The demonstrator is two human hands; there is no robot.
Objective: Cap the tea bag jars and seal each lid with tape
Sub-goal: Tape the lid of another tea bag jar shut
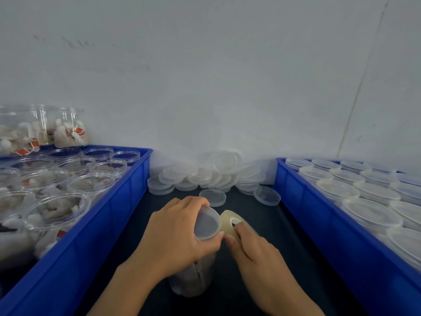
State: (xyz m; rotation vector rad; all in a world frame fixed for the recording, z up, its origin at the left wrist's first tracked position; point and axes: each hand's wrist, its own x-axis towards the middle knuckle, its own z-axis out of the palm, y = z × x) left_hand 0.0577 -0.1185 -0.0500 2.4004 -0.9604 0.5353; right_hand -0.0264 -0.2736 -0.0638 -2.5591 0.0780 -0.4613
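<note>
Head view: left hand (180, 233) grips capped clear jar (193, 281).

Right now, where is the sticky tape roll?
In the head view, the tape roll is low at centre, held by the right hand, touching the capped jar the left hand grips.

- 2 blue bins: left bin (127, 192), right bin (296, 192)
- 1 tape roll (229, 221)
- 1 capped jar (193, 277) in the hands, 1 lid (207, 223) on it
- 2 hands: left hand (180, 233), right hand (252, 249)
- 3 jars stacked at back left (68, 128)
- open jars in left bin (91, 182): too many to count
- loose lids pile (211, 176): uncountable
- capped jars in right bin (337, 188): many, cropped
</note>
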